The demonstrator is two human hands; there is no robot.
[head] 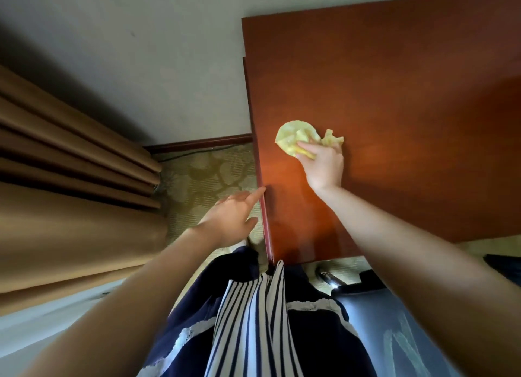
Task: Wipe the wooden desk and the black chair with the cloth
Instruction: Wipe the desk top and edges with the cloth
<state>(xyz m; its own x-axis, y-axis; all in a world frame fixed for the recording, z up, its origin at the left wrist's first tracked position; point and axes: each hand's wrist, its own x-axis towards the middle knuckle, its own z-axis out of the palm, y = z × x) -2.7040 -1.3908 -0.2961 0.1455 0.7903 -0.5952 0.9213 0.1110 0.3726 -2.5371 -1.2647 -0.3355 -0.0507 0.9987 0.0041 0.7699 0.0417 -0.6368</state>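
The reddish wooden desk (394, 80) fills the upper right of the head view. A crumpled yellow cloth (293, 135) lies on its top near the left edge. My right hand (324, 164) grips the cloth against the desk surface, fingers curled into the fabric. My left hand (231, 216) hovers beside the desk's left edge with fingers extended, the index fingertip at the edge. The black chair (366, 289) shows at the lower right, partly hidden by my right arm.
Brown curtains (70, 179) hang on the left. A patterned carpet (208, 179) lies between curtain and desk, with a dark baseboard (197, 144) and a grey wall (141, 52) behind. My striped and navy clothing fills the bottom centre.
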